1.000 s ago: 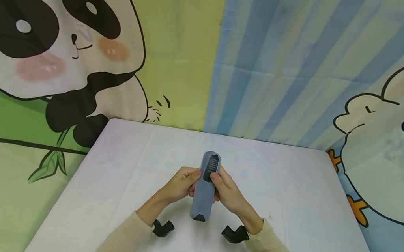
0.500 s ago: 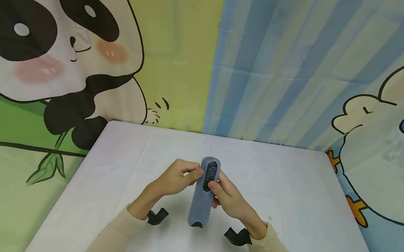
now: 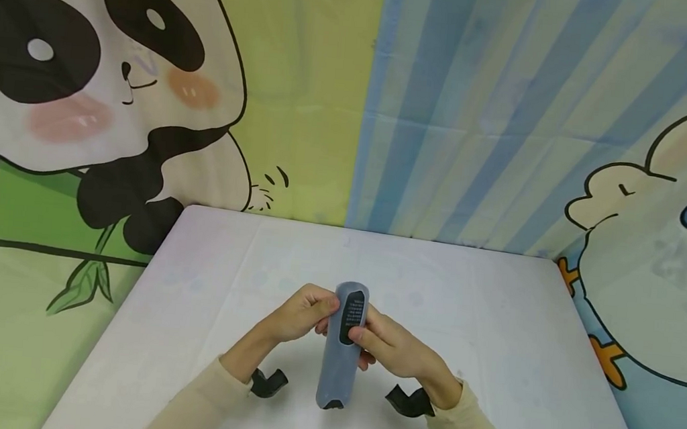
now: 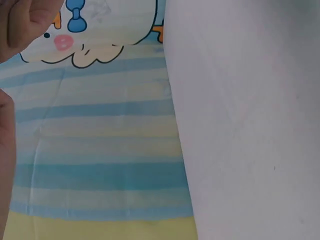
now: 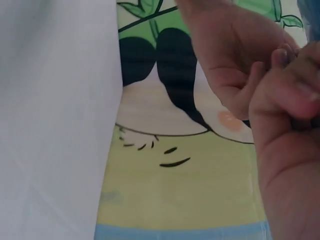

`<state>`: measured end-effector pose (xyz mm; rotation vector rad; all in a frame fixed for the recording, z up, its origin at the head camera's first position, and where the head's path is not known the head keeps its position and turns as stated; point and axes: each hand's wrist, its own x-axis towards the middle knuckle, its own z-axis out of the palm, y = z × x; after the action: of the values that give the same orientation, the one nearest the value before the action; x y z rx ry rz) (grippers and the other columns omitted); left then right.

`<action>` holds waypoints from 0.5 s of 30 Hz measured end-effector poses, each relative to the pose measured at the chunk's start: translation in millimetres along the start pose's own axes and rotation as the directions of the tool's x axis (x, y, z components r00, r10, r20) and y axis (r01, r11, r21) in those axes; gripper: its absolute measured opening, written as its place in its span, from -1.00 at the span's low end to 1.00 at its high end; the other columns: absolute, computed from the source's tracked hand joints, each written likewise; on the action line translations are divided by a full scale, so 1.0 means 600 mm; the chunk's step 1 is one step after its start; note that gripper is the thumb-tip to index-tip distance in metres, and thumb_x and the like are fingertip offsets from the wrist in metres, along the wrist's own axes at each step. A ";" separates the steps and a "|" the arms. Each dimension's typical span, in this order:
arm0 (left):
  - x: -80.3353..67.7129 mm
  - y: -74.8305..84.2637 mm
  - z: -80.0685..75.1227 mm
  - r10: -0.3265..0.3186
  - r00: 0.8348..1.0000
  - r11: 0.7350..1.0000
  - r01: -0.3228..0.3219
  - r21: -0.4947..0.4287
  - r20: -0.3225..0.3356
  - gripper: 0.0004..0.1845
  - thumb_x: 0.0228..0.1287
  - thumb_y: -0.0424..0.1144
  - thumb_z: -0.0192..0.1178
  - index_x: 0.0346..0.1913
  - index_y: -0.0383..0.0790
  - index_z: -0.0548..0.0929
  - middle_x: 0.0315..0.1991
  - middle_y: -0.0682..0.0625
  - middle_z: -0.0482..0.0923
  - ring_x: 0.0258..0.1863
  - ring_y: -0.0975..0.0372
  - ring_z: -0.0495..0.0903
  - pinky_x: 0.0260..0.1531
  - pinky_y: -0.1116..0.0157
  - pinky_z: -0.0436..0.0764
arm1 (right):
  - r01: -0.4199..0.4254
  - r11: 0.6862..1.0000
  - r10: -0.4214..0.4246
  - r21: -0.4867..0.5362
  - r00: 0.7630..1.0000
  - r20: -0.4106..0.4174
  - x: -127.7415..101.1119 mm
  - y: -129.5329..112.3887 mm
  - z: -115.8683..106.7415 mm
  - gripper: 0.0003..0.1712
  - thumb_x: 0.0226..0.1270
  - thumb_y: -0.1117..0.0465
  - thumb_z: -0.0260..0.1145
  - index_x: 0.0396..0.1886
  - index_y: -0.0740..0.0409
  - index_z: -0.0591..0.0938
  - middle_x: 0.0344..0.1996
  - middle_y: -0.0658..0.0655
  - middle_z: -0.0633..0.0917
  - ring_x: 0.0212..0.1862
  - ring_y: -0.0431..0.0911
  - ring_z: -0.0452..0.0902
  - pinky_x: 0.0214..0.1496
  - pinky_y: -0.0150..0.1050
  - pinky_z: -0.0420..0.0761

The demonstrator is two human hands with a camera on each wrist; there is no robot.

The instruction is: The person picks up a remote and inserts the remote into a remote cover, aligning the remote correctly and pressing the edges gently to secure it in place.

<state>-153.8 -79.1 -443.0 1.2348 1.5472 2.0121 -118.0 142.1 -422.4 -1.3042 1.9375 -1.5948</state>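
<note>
A grey remote control (image 3: 341,349) in a soft sleeve is held above the white table (image 3: 491,334), its button end pointing toward 12 o'clock. It is gripped from 9 o'clock by the left hand (image 3: 302,315), fingers curled against its side, and pinched from 3 o'clock by the right hand (image 3: 390,349), thumb laid on the buttons. Cartoon panda (image 3: 87,80) and duck (image 3: 652,218) curtains are hung behind the table.

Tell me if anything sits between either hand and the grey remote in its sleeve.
Nothing visible does. The left hand and the right hand both already grip the grey sleeved remote from opposite sides above the white table, the right thumb on its black keypad.
</note>
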 end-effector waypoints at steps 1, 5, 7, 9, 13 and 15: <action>0.000 0.002 -0.001 0.000 1.000 0.998 0.001 0.056 -0.023 -0.42 0.52 0.14 0.01 -0.58 -0.24 0.40 -0.67 -0.06 0.27 -0.64 0.25 0.29 -0.64 0.31 0.29 | -0.009 1.000 0.008 -0.020 1.000 -0.013 -0.001 0.000 -0.001 -0.71 0.67 0.27 -0.10 0.26 0.21 0.29 -0.34 0.09 0.56 -0.54 -0.23 0.46 -0.59 -0.31 0.52; -0.001 0.011 -0.007 0.013 0.995 0.964 0.013 0.265 -0.098 -0.51 0.55 0.13 -0.04 -0.45 -0.19 0.41 -0.58 -0.03 0.30 -0.58 0.19 0.32 -0.56 0.27 0.37 | -0.058 0.995 0.055 -0.075 0.998 -0.032 -0.003 -0.001 -0.006 -0.76 0.64 0.34 -0.06 0.20 0.13 0.32 -0.44 0.01 0.52 -0.53 -0.19 0.47 -0.53 -0.31 0.55; -0.001 0.016 -0.009 0.017 0.996 0.957 0.010 0.289 -0.091 -0.53 0.58 0.10 -0.10 -0.41 -0.19 0.40 -0.56 -0.05 0.31 -0.55 0.16 0.34 -0.53 0.25 0.40 | -0.073 0.995 0.072 -0.069 0.997 -0.011 -0.004 0.000 -0.005 -0.73 0.64 0.35 -0.05 0.22 0.12 0.33 -0.44 0.01 0.52 -0.53 -0.21 0.47 -0.52 -0.30 0.55; 0.000 0.016 -0.010 0.024 0.998 0.965 -0.009 0.260 -0.055 -0.53 0.60 0.07 -0.15 -0.41 -0.21 0.39 -0.57 -0.07 0.29 -0.56 0.15 0.34 -0.53 0.26 0.42 | -0.069 0.996 0.070 -0.057 0.997 0.025 -0.005 0.001 -0.004 -0.68 0.64 0.35 -0.07 0.29 0.13 0.30 -0.42 0.01 0.54 -0.51 -0.25 0.47 -0.53 -0.31 0.55; 0.004 0.014 -0.004 0.027 0.999 0.998 -0.029 0.062 0.036 -0.50 0.62 0.06 -0.18 -0.44 -0.26 0.32 -0.60 -0.10 0.19 -0.60 0.19 0.26 -0.55 0.35 0.36 | -0.020 0.999 0.024 -0.044 0.995 0.095 -0.004 0.002 -0.001 -0.60 0.64 0.36 -0.08 0.38 0.19 0.23 -0.30 0.08 0.58 -0.47 -0.27 0.46 -0.49 -0.34 0.56; 0.004 0.015 -0.003 0.025 0.999 0.999 -0.027 0.035 0.046 -0.48 0.61 0.08 -0.18 -0.45 -0.26 0.31 -0.61 -0.09 0.18 -0.61 0.20 0.24 -0.55 0.36 0.36 | 0.006 0.998 0.000 -0.057 0.994 0.107 -0.002 0.001 0.000 -0.60 0.63 0.37 -0.06 0.37 0.22 0.22 -0.24 0.10 0.58 -0.45 -0.25 0.48 -0.46 -0.32 0.59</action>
<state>-154.5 -81.7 -433.7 1.3116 1.5596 1.9658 -117.7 143.4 -423.4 -1.3853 1.9304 -1.4497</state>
